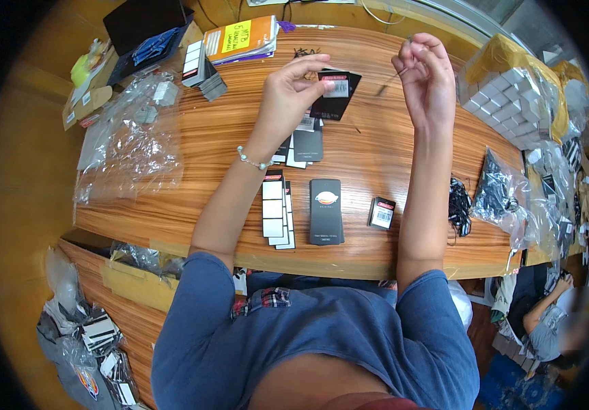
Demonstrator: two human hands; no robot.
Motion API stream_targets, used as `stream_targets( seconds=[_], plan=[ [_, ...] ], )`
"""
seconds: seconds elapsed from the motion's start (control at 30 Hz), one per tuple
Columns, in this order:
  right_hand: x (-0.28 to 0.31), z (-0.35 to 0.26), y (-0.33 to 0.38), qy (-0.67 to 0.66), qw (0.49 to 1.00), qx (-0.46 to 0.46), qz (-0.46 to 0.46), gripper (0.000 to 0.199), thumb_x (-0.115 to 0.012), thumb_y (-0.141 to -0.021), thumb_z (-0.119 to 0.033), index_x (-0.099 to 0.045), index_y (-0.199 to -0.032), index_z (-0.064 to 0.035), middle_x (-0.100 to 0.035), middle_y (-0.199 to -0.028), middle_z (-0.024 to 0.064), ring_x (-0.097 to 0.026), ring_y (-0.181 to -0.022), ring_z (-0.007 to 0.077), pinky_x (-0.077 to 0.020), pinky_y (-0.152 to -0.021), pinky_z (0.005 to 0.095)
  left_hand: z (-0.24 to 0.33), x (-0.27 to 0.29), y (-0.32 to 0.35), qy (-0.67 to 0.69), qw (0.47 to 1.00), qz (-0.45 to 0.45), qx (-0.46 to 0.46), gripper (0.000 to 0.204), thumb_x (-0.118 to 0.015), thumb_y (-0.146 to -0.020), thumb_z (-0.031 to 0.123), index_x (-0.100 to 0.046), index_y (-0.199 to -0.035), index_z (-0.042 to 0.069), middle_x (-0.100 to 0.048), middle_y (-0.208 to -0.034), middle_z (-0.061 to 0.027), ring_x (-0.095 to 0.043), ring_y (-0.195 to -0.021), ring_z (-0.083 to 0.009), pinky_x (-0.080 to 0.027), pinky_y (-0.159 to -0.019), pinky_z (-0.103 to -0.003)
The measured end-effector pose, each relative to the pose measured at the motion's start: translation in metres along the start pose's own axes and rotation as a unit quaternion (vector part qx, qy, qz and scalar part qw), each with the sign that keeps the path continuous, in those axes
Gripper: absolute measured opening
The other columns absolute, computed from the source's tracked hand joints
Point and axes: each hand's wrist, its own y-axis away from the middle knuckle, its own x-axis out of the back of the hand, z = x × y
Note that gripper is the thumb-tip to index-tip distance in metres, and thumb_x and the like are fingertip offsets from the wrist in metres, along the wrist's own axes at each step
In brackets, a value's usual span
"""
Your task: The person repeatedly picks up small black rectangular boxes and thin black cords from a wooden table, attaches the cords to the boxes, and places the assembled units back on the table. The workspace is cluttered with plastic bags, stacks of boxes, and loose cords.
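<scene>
My left hand [297,87] pinches a few black hang tags [332,106], the front one bearing a white and red barcode sticker, above the far middle of the table. Farther right, my right hand [425,75] is raised with its fingertips pressed together on a thin dark string [384,87], which is blurred; its ends are hard to follow. Below the held tags lies a loose pile of grey and white tags [308,145]. Closer to me are a strip of white labels [274,208], a stack of dark grey tags [326,222] and a small stack of barcode stickers [382,213].
Black strings [459,205] lie bunched by a plastic bag of dark strings [496,184] at the right. A box of small white packs [506,96] stands behind. Clear plastic [130,150], notebooks [246,39] and tag stacks [205,75] are at the left. Another person [550,318] sits lower right.
</scene>
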Motion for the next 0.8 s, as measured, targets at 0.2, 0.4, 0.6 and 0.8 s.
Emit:
stream_targets(
  seconds=[0.2,0.4,0.6,0.8],
  plan=[
    [-0.032,0.029,0.016,0.272,0.962,-0.014,-0.030,0.010,-0.054,-0.081,-0.002,-0.053,-0.091,-0.0018,-0.054,-0.072,-0.0011,-0.048,-0.065,0.0038,-0.0365,-0.055,0.0177,0.009,0.008,-0.002,-0.005,0.996,0.076,-0.042,0.021,-0.066,-0.074,-0.002,-0.057,-0.093,-0.005,-0.065,-0.082,-0.0116,-0.063,-0.073,-0.0121,-0.052,-0.064,-0.021],
    [-0.046,0.047,0.024,0.415,0.893,0.170,-0.038,0.014,-0.056,-0.078,0.003,-0.051,-0.091,0.0007,-0.057,-0.070,0.0014,-0.050,-0.059,0.0036,-0.0408,-0.053,0.0172,0.012,0.013,-0.003,-0.043,0.991,0.107,-0.067,0.020,-0.066,-0.074,-0.003,-0.058,-0.091,-0.005,-0.066,-0.080,-0.0100,-0.063,-0.073,-0.0112,-0.051,-0.062,-0.021],
    [-0.044,0.056,0.026,0.426,0.891,0.128,-0.092,0.017,-0.055,-0.076,0.003,-0.048,-0.091,-0.0004,-0.057,-0.064,0.0039,-0.051,-0.057,0.0045,-0.0403,-0.049,0.0203,0.014,0.014,-0.003,-0.071,0.993,0.085,-0.044,0.023,-0.065,-0.075,-0.004,-0.057,-0.097,-0.005,-0.064,-0.090,-0.0098,-0.064,-0.078,-0.0130,-0.052,-0.067,-0.019],
    [-0.050,0.050,0.030,0.514,0.847,0.106,-0.083,0.021,-0.056,-0.077,0.004,-0.045,-0.093,-0.0018,-0.058,-0.063,0.0032,-0.049,-0.055,0.0048,-0.0398,-0.049,0.0186,0.012,0.010,-0.001,-0.070,0.992,0.090,-0.053,0.015,-0.065,-0.076,-0.001,-0.060,-0.090,-0.004,-0.066,-0.078,-0.0081,-0.062,-0.071,-0.0091,-0.050,-0.060,-0.020]
  ],
)
